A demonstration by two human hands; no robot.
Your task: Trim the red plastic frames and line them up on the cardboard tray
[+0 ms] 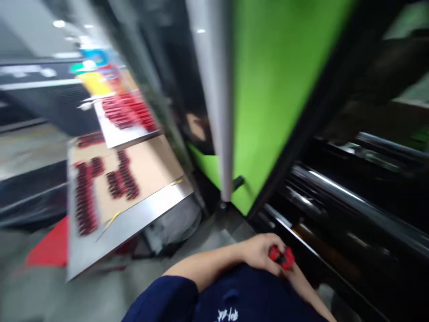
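Observation:
My left hand is in front of my dark blue shirt, at the bottom right of the head view. Its fingers curl round small red and black parts; blur hides their exact kind and how many there are. From the lower right my right forearm comes up to the same spot. My right hand is mostly hidden by the red parts and my left hand, so its fingers cannot be made out.
Left, a metal-edged table holds rows of dark red parts and a thin yellow tool. A white board bears more red pieces. A green machine panel with a grey bar stands ahead; dark machinery is at right.

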